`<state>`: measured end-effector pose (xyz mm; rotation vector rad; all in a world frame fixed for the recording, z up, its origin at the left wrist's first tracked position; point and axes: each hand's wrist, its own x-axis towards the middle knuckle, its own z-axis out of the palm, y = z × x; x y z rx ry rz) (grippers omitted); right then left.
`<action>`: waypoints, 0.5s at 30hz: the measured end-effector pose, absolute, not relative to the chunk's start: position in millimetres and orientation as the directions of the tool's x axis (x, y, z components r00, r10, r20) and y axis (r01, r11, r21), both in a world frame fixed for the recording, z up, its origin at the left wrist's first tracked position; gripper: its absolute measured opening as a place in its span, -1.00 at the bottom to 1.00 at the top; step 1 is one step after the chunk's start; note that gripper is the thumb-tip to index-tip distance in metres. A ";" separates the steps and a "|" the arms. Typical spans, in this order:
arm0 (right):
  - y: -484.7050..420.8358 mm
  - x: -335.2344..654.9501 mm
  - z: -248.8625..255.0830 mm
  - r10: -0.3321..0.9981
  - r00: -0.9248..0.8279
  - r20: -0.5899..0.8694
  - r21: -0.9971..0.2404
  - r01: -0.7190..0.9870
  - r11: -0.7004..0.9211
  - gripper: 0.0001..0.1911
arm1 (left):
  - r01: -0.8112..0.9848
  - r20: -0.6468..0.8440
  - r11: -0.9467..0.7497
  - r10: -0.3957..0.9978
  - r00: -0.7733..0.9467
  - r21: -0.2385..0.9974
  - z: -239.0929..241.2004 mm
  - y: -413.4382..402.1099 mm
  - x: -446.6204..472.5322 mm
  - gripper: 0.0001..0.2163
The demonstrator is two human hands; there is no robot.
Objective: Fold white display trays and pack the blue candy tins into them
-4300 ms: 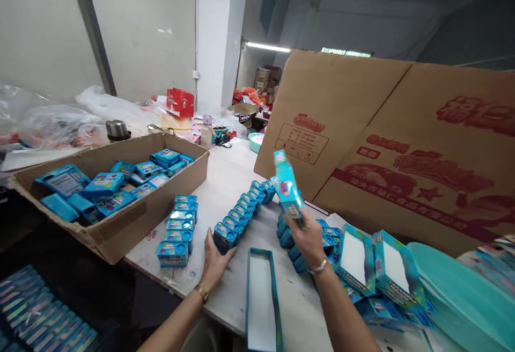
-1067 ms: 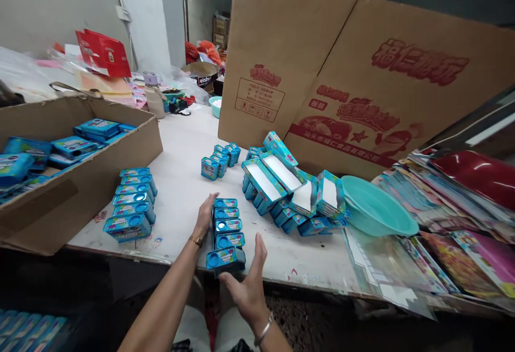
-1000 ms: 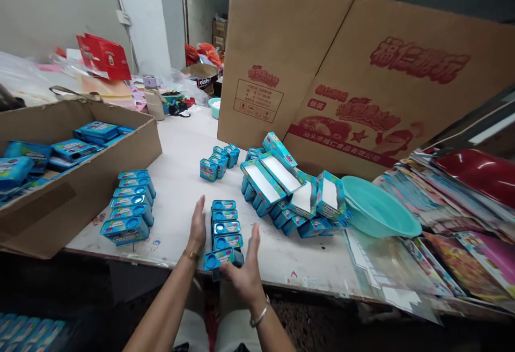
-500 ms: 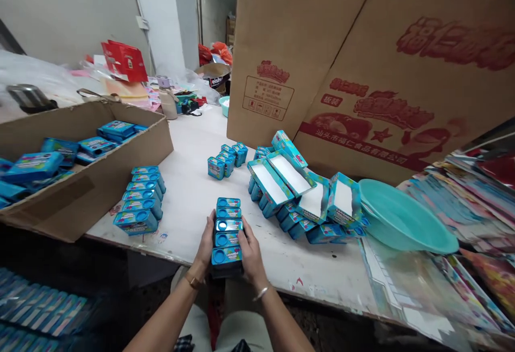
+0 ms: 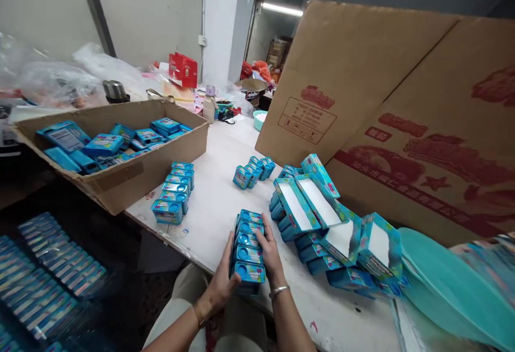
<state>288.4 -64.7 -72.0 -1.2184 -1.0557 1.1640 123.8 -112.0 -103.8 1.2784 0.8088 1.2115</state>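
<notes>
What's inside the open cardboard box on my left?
Blue packs lie jumbled inside the cardboard box. What lies beneath the top ones is mostly covered, so their number can't be told.

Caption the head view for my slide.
Left hand and right hand clasp a row of blue Caramelo boxes at a white table.

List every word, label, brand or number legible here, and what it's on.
"CARAMELO": nearest blue pack.
"板装": large cardboard carton, red outline.
"汕头市福仁食品有限公司": same carton's band, slightly blurred.
"eish", apparently partial: dark-fronted box at back.
Too small or blurred: carton's other print, red bag, boxed blue packs.
</notes>
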 end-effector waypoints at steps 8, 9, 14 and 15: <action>13.2 305.8 -40.5 0.963 -0.266 -0.041 -0.920 0.386 0.068 -0.48 | 0.119 0.422 -0.472 0.857 0.297 0.874 -103.7 -115.1 116.9 0.35; 18.9 307.5 -38.6 0.942 -0.325 -0.087 -0.911 0.408 0.057 -0.47 | 0.177 0.450 -0.527 0.824 0.343 0.831 -107.4 -116.8 115.6 0.33; 14.3 312.1 -42.1 0.861 -0.454 -0.230 -0.919 0.393 -0.038 -0.52 | 0.218 0.484 -0.628 0.738 0.470 0.747 -129.4 -121.5 110.6 0.16; 10.4 311.9 -42.9 0.859 -0.456 -0.233 -0.916 0.399 -0.037 -0.53 | 0.219 0.485 -0.629 0.739 0.468 0.746 -131.9 -121.8 111.0 0.16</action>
